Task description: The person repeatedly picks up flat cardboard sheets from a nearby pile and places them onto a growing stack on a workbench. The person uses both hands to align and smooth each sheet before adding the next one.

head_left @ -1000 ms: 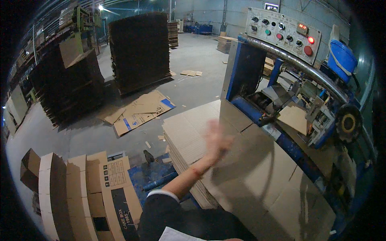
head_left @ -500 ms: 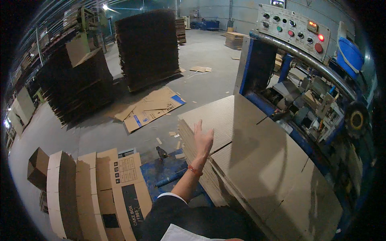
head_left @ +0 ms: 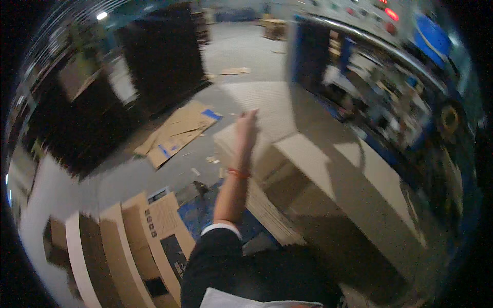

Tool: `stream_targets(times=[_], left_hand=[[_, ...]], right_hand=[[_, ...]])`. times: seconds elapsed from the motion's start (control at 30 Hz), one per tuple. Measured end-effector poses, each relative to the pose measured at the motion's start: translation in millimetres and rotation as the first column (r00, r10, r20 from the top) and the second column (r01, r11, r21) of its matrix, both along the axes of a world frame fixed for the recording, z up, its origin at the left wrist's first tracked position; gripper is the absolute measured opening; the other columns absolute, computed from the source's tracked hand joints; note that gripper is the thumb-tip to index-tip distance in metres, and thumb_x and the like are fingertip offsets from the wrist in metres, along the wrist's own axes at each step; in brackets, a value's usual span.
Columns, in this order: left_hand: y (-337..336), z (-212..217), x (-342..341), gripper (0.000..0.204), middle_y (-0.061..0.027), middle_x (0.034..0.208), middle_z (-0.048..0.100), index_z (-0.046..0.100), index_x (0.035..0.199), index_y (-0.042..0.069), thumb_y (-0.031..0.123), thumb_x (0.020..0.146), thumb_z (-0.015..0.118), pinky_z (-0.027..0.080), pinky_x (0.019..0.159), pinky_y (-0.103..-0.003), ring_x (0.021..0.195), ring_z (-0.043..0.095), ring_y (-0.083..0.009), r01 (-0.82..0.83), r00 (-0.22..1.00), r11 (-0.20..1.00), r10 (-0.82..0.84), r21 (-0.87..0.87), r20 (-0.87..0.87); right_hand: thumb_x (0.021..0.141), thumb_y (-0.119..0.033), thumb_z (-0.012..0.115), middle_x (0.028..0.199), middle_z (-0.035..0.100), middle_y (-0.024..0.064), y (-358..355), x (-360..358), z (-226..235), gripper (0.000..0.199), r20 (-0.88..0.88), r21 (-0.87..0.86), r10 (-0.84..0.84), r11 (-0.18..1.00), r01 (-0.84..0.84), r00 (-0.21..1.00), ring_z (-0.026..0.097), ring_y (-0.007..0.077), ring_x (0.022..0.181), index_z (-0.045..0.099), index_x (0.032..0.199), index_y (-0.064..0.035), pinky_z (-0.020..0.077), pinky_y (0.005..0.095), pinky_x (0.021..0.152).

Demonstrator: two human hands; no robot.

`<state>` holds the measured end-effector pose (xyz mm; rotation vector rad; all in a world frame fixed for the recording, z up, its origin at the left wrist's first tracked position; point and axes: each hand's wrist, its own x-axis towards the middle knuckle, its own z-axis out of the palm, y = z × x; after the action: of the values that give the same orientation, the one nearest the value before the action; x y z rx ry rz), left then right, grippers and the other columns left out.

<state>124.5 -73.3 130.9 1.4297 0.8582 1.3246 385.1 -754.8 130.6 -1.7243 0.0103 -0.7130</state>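
My left hand (head_left: pixel 247 126) reaches forward over the far left part of a cardboard sheet (head_left: pixel 262 100), a red band at its wrist. Motion blur smears the fingers; they look drawn together, and whether they pinch the sheet cannot be made out. That sheet lies on top of a stack of flat cardboard (head_left: pixel 275 218) whose layered edges show beside my forearm. Along the near side of the sheet, a long shadowed panel (head_left: pixel 313 200) is tilted out of the flat. My right hand is out of the picture.
To the right runs a blue machine with a metal bar (head_left: pixel 370 38) and a control panel (head_left: pixel 354 10); a blue bucket (head_left: pixel 431 38) hangs there. Printed cardboard boxes (head_left: pixel 162 218) stand lower left. Flattened cardboard (head_left: pixel 179 131) lies on the floor before tall dark stacks (head_left: pixel 162 56).
My left hand has gone farther forward, and its spread fingers have drawn together. The top sheet's near panel, flat before, now stands tilted. The view has shifted and blurred.
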Motion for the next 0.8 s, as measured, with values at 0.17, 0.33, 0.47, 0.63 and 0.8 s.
stream_targets(times=[0.17,0.33,0.47,0.63,0.8], left_hand=[[-19,-33,-52,0.023,-0.0044,0.088,0.058,0.06,0.099,0.002,0.013,0.081,0.053,0.043,0.064,-0.028,0.073,0.053,-0.0143,0.19,0.927,0.928,-0.061,0.321,-0.37],[-109,-30,-72,0.036,-0.0151,0.118,0.055,0.054,0.116,-0.003,0.016,0.086,0.053,0.039,0.092,-0.034,0.108,0.052,-0.0243,0.547,0.805,0.776,-0.385,0.314,-0.451],[-162,-38,-46,0.036,-0.016,0.134,0.045,0.055,0.119,0.005,0.007,0.084,0.053,0.031,0.104,-0.039,0.125,0.041,-0.0311,0.818,0.557,0.475,-0.508,0.326,-0.657],[-179,-34,-25,0.046,-0.0114,0.134,0.044,0.052,0.125,0.015,0.005,0.08,0.05,0.026,0.105,-0.049,0.125,0.04,-0.0326,0.935,0.344,0.153,-0.165,0.321,-0.924],[-170,-31,-10,0.05,-0.0118,0.135,0.043,0.048,0.128,0.016,0.007,0.079,0.05,0.025,0.105,-0.051,0.126,0.037,-0.0323,0.951,0.306,0.086,-0.133,0.296,-0.943]], right_hand=[[0.084,-0.026,0.06,0.126,0.049,0.0156,-47,-141,24,0.061,0.267,-0.003,-0.385,0.916,0.4,0.883,0.05,0.026,0.106,0.037,0.133,0.0021,0.038,0.036,0.093],[0.078,-0.012,0.06,0.115,0.058,0.015,27,-220,-28,0.036,0.058,-0.594,-0.087,0.798,0.105,0.994,0.054,0.0292,0.106,0.057,0.112,-0.001,0.0431,0.039,0.091],[0.072,0.0,0.058,0.12,0.057,0.0102,73,-213,-42,0.033,-0.241,-0.883,0.403,0.287,-0.372,0.883,0.051,0.0318,0.115,0.065,0.103,-0.0113,0.0397,0.0438,0.097],[0.071,-0.005,0.06,0.122,0.056,0.0039,89,-196,-42,0.043,-0.273,-0.887,0.479,0.211,-0.411,0.835,0.048,0.0302,0.119,0.063,0.111,-0.0206,0.0385,0.0482,0.099],[0.073,-0.01,0.063,0.127,0.051,0.008,76,-173,-39,0.037,-0.351,-0.852,0.505,0.175,-0.493,0.788,0.044,0.0314,0.121,0.062,0.11,-0.012,0.0348,0.0462,0.101]])
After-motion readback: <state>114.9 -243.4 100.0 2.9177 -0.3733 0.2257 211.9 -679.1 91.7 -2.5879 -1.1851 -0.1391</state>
